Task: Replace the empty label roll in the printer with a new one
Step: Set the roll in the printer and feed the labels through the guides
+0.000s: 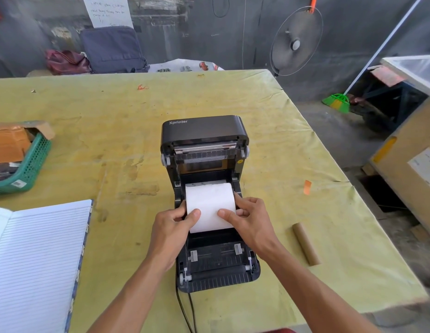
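A black label printer (pixel 204 131) stands open in the middle of the table, its lid tipped back. A full white label roll (pixel 209 203) sits in the printer's bay. My left hand (pixel 172 227) grips the roll's left end, thumb on top of the paper. My right hand (pixel 247 219) grips the roll's right end, thumb also on the paper. The empty brown cardboard core (pixel 305 243) lies on the table to the right of the printer.
An open lined notebook (pixel 38 255) lies at the front left. A green basket (pixel 33 164) with cardboard sits at the left edge. The yellow-green table cover (pixel 281 145) ends at the right; black cables (pixel 185 311) run from the printer's front. A fan (pixel 296 42) stands behind.
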Tool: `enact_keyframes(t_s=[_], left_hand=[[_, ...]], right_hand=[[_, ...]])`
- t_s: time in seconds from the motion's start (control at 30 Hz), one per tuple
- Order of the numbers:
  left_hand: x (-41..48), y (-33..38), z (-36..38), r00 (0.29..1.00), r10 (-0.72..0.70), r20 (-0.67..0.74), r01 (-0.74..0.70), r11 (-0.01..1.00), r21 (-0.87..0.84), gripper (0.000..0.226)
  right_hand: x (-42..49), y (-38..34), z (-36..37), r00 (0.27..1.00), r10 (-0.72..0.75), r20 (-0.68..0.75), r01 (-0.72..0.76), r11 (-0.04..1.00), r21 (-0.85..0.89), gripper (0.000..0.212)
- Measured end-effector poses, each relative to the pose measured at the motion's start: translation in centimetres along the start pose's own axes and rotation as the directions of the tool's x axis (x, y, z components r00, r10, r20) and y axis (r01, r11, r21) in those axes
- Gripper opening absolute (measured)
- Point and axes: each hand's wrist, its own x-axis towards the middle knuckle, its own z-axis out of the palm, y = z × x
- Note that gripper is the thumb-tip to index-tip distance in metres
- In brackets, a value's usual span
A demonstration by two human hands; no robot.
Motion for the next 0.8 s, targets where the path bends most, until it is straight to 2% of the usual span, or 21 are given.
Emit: enact_keyframes(t_s=[0.1,0.17,0.27,0.33,0.6,0.67,0.73,0.8], left_hand=[[0.4,0.4,-0.2,0.999,-0.039,0.026,0.040,0.999,-0.037,0.026],[0.6,0.4,-0.2,0.998,-0.057,0.039,0.059,0.997,-0.052,0.029],[0.7,0.5,-0.3,0.997,-0.063,0.050,0.066,0.996,-0.054,0.031],[0.6,0.4,-0.2,0.997,-0.067,0.045,0.069,0.997,-0.047,0.031],[-0.1,0.3,0.2,0.997,-0.082,0.004,0.082,0.997,0.006,0.034],[-0.2,0.2,0.3,0.996,-0.086,-0.015,0.087,0.996,0.032,0.027],[-0.3,-0.1,0.4,0.997,-0.076,-0.030,0.078,0.995,0.068,0.010],[-0.5,-0.1,0.5,0.997,-0.059,-0.048,0.064,0.991,0.114,0.008]], right_hand=[[0.1,-0.3,-0.7,0.997,0.010,0.072,-0.019,0.991,0.132,0.062],[-0.1,-0.4,-0.9,0.998,0.016,0.066,-0.029,0.977,0.211,0.068],[-0.2,-0.3,-1.0,0.998,0.054,-0.022,-0.049,0.982,0.180,0.074],[-0.4,-0.1,-1.0,0.998,0.056,-0.030,-0.050,0.980,0.193,0.072],[-0.8,0.4,-0.7,0.999,0.046,-0.030,-0.042,0.992,0.121,0.053],[-0.8,0.5,-0.6,0.998,0.045,-0.033,-0.041,0.992,0.119,0.051],[-0.8,0.8,-0.5,0.998,0.037,-0.045,-0.032,0.995,0.095,0.051],[-0.7,1.0,-0.3,0.998,0.029,-0.062,-0.026,0.998,0.063,0.051]])
